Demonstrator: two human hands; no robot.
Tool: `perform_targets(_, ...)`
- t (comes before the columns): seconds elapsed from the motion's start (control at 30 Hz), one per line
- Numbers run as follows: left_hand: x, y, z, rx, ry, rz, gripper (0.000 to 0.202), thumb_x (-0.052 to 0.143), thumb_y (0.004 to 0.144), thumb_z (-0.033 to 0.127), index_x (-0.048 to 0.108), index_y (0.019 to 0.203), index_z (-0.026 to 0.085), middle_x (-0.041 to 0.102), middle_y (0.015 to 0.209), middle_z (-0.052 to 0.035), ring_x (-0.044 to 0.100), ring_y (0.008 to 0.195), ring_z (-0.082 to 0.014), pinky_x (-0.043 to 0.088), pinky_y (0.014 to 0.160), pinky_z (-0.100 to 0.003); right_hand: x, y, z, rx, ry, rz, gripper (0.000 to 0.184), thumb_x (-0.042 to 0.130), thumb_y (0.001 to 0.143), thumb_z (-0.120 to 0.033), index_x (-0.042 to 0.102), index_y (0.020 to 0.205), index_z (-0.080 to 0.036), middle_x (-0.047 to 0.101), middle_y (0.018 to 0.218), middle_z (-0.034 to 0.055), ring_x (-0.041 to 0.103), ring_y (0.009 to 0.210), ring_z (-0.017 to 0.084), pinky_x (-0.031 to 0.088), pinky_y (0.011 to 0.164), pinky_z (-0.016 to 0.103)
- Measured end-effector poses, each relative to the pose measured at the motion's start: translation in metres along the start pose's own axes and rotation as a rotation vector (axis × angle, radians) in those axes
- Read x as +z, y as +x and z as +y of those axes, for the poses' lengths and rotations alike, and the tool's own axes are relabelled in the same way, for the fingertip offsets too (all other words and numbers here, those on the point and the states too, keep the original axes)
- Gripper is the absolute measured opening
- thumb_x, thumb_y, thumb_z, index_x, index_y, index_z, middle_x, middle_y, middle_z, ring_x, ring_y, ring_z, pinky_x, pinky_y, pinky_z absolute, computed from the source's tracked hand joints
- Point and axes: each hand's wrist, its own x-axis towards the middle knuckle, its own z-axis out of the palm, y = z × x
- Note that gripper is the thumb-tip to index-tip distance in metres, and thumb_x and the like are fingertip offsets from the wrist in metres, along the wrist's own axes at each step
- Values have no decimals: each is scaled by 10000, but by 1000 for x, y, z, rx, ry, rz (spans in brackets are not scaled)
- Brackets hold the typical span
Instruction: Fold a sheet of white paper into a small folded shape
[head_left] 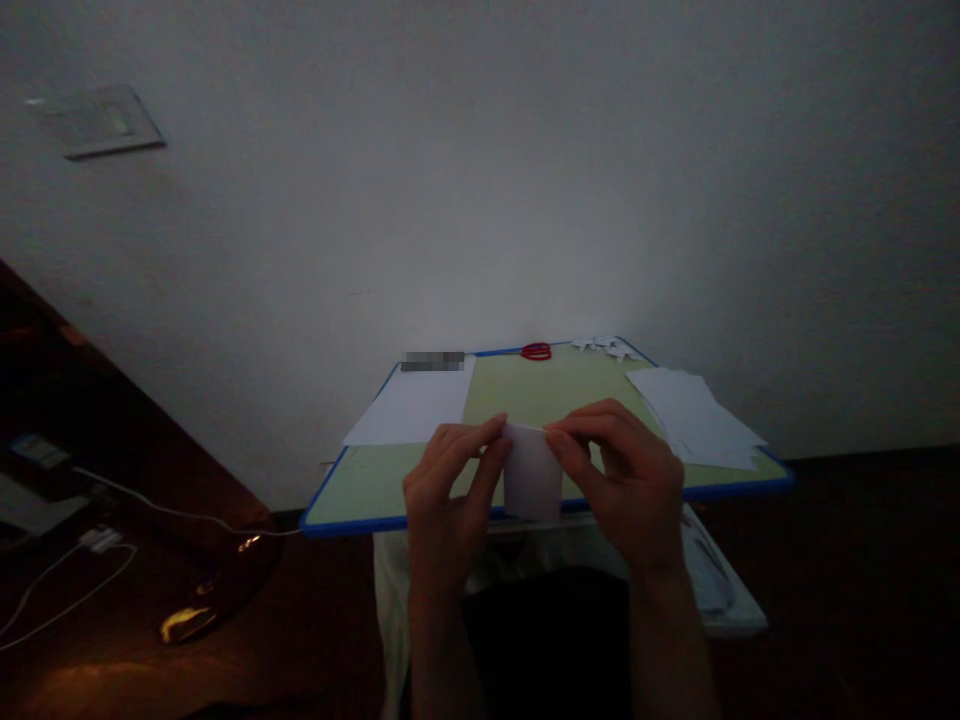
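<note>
A small white piece of paper (532,478) hangs upright in front of me, above the near edge of the table. My left hand (456,485) pinches its upper left corner between thumb and fingertip. At the upper right corner, my right hand (622,470) holds it in the same kind of pinch. Whether the paper is folded I cannot tell. Beyond the hands lies a pair of scissors with red handles (536,352), near the far edge of the table.
The pale green tabletop (525,390) has a blue rim and stands against a wall. White sheets (420,405) lie at left, with a pixelated object (433,362) on them. A stack of paper (694,415) sits at right, cut paper pieces (606,346) behind. A white cable (165,505) runs at left.
</note>
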Motion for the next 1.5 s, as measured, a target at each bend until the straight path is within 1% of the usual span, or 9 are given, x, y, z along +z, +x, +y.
perform_targets(0.07, 2, 0, -2, -24, 5, -37, 366, 802, 959, 171, 762, 1309, 273, 805, 1043, -12, 724, 922, -166, 582, 820, -295, 0, 1, 0, -3, -52, 16, 119, 763, 969, -126, 763, 961, -245, 705, 890, -9, 675, 817, 151, 535, 698, 313)
perform_targets(0.2, 4, -4, -5, -84, -39, -152, 672, 908, 874, 330, 646, 1491, 297, 786, 1268, -66, 733, 1112, -230, 608, 896, -354, 1, 2, -2, -2, -61, 44, 124, 771, 966, -122, 781, 982, -244, 716, 910, -6, 688, 822, 145, 552, 718, 304)
perform_targets(0.3, 6, -5, -4, -85, -67, -202, 784, 917, 862, 350, 568, 1563, 323, 738, 1393, -92, 718, 1194, -257, 615, 955, -401, 3, 1, -5, 43, 11, 25, 116, 779, 968, -143, 789, 1006, -252, 718, 938, -4, 697, 853, 147, 563, 738, 302)
perform_targets(0.53, 8, -3, 0, -109, -151, -179, 691, 835, 920, 215, 568, 1552, 298, 718, 1430, -124, 742, 1164, -254, 636, 936, -394, 3, 0, -5, 86, 141, -55, 161, 783, 973, -190, 795, 1108, -278, 717, 1017, 14, 698, 915, 168, 590, 800, 328)
perform_targets(0.73, 5, -8, -3, -113, -236, -160, 696, 803, 911, 167, 573, 1557, 284, 702, 1463, -144, 728, 1225, -296, 623, 1009, -451, 0, 1, -4, 67, 61, -191, 447, 797, 955, -284, 723, 1394, -311, 710, 1200, 63, 671, 1039, 218, 600, 839, 368)
perform_targets(0.9, 2, -10, -2, -123, -256, -193, 682, 767, 909, 118, 587, 1540, 300, 677, 1484, -132, 679, 1320, -312, 583, 1097, -485, -1, -2, -2, 56, 6, -220, 513, 803, 944, -319, 688, 1444, -329, 650, 1295, 82, 648, 1177, 260, 599, 962, 436)
perform_targets(1.03, -1, -13, -3, -136, -281, -209, 688, 769, 878, 87, 604, 1505, 317, 682, 1462, -108, 653, 1358, -303, 541, 1160, -488, -3, -3, 0, 33, 26, -257, 543, 831, 921, -301, 679, 1440, -343, 632, 1295, 72, 642, 1196, 262, 580, 1035, 458)
perform_targets(1.3, -2, -12, -5, -120, -274, -206, 635, 792, 902, 126, 619, 1493, 282, 686, 1462, -141, 657, 1359, -319, 540, 1164, -503, -5, -2, 1, 11, 40, -248, 493, 843, 931, -325, 707, 1405, -329, 651, 1294, 88, 653, 1202, 264, 595, 1012, 460)
perform_targets(1.5, 1, -9, -4, -150, -292, -162, 570, 817, 937, 187, 642, 1472, 275, 723, 1414, -140, 722, 1237, -289, 584, 1096, -482, -3, 1, -3, -35, 56, -206, 280, 796, 970, -246, 779, 1248, -279, 752, 1037, 38, 706, 906, 191, 623, 823, 356)
